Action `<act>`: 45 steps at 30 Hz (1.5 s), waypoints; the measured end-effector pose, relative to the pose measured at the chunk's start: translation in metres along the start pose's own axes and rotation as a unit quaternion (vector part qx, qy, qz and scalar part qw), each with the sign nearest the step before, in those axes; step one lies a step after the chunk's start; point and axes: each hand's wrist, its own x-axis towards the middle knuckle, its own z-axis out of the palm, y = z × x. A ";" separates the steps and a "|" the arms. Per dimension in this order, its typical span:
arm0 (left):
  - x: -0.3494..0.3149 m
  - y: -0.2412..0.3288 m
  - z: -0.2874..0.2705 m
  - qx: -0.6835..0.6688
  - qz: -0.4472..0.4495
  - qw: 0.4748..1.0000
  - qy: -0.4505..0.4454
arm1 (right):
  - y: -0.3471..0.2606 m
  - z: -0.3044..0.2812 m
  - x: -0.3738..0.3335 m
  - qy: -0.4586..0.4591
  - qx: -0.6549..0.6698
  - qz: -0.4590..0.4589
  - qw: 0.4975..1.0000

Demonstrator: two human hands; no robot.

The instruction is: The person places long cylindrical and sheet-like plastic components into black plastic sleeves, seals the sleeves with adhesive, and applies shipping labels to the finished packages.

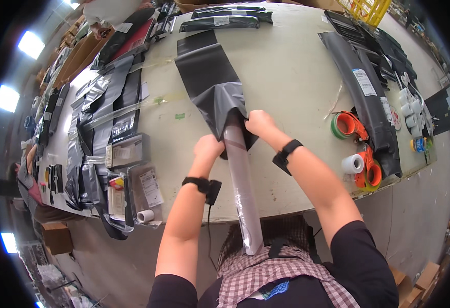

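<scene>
A long dark grey plastic mailing bag (207, 69) stretches away from me on the table, its mouth toward me. My left hand (209, 147) is closed on the left edge of that mouth. On the opposite edge, my right hand (260, 122) grips the plastic in the same way. Between my hands a long roll wrapped in clear film (243, 197) has its far end inside the bag. Its near end sticks out past the table edge and rests against my checked apron. The part of the roll within the bag is hidden.
Orange tape dispensers (349, 126) and a white roll (352, 164) lie at the right, beside a long packed grey bag (361, 82). Flat grey bags (117, 97) and a clear box (145, 190) are at the left. Several packed parcels (220, 22) lie along the far edge.
</scene>
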 end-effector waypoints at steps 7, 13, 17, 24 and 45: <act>-0.121 -0.041 0.039 -0.027 0.149 0.982 -0.116 | 0.026 0.022 -0.138 -0.185 -0.186 -0.227 0.938; -0.217 -0.061 0.065 -0.065 0.210 0.854 -0.472 | 0.068 0.037 -0.255 -0.520 -0.098 -0.177 0.830; -0.178 -0.037 0.045 -0.164 0.195 0.920 -0.296 | 0.061 0.030 -0.193 -0.139 0.064 -0.134 0.979; -0.173 -0.043 0.070 -0.215 0.090 0.943 -0.238 | 0.102 0.031 -0.223 -0.073 0.148 -0.100 0.981; -0.189 -0.032 0.076 -0.215 -0.004 0.946 -0.243 | 0.044 0.074 -0.242 -0.169 0.171 -0.102 0.965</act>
